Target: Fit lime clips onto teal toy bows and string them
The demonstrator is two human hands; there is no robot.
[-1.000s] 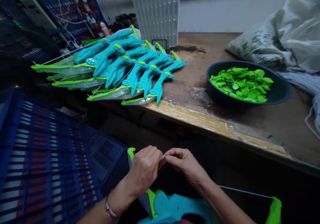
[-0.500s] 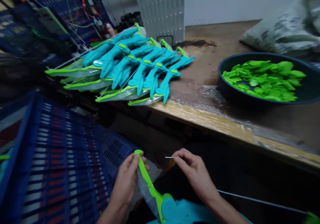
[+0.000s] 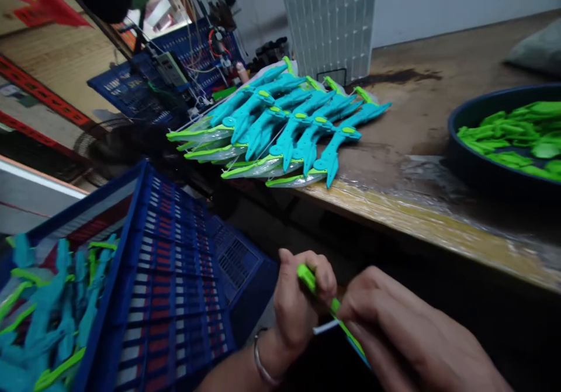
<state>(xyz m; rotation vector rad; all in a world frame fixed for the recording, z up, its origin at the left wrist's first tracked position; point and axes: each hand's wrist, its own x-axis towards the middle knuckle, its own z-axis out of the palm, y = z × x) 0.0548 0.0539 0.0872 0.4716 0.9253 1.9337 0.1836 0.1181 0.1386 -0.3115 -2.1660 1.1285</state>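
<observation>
Since the earlier frame my view is swinging left, so the blue crate (image 3: 144, 275) of teal and green parts is now filling the near left, and my hands are crowding together. On the desk (image 3: 421, 146) far ahead, the fan of teal toys (image 3: 293, 129) is lying left of the dark bowl (image 3: 477, 164) of green pieces. My left hand (image 3: 298, 310) is clenching its grip on the green strip (image 3: 319, 298); my right hand (image 3: 407, 333) is pinching the strip's lower part, just beside it.
</observation>
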